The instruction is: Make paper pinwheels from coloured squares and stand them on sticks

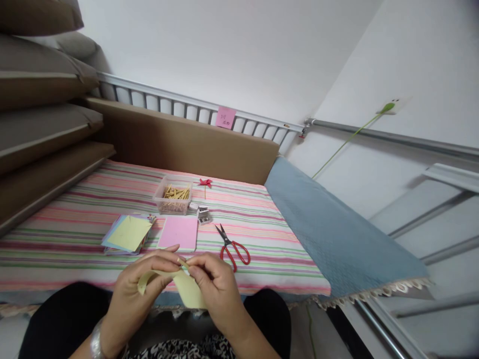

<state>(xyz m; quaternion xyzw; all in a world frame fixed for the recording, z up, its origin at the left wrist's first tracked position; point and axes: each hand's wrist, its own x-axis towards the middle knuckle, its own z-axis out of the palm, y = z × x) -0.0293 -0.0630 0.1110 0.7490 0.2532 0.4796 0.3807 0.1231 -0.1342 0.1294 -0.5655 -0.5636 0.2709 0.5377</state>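
Scissors (232,247) right of paper pad (178,233), stick box (173,195) behind.

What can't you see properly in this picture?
- Head view: the middle of the yellow paper, hidden by the fingertips of the left hand and right hand.
- Writing on the pink note on the rail: too small to read.
- Contents of the small box beside the scissors: too small to tell.
- The forearms: cut off by the bottom edge.
- How many sheets are in the paper stack: only the top one shows.
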